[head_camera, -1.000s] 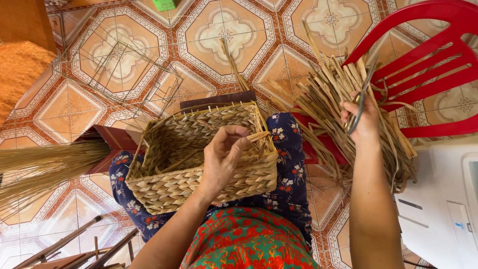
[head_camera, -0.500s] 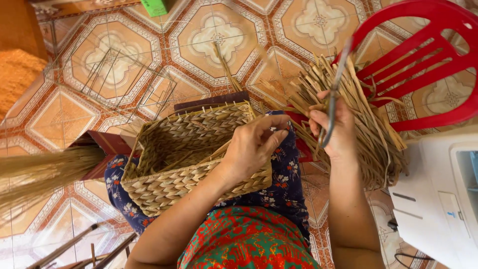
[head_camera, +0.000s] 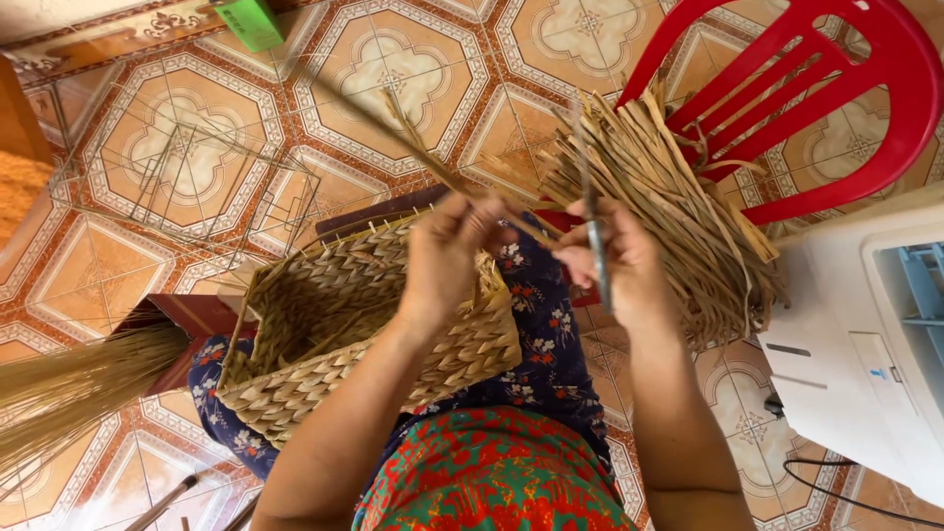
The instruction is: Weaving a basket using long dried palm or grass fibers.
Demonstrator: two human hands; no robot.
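Note:
A woven straw basket [head_camera: 334, 334] rests on my lap, its open mouth tilted up. My left hand [head_camera: 444, 258] is raised over the basket's right rim and pinches a long dried straw strip [head_camera: 423, 152] that runs up and to the left. My right hand [head_camera: 615, 261] is close beside it, gripping a thin grey metal tool [head_camera: 592, 231] held upright; its fingers also touch the same strip. A bundle of dried straw strips [head_camera: 659, 197] lies just behind my right hand, on a red plastic chair [head_camera: 836, 108].
A sheaf of thin pale fibres [head_camera: 69, 393] lies at the left. A wire frame [head_camera: 187, 182] sits on the patterned tile floor. A white appliance [head_camera: 865, 344] stands at the right with a black cable. A green object [head_camera: 248, 22] lies at the top.
My right hand has come left from the straw bundle with the tool. My left hand has lifted off the basket rim to meet it, and a straw strip is now held between them.

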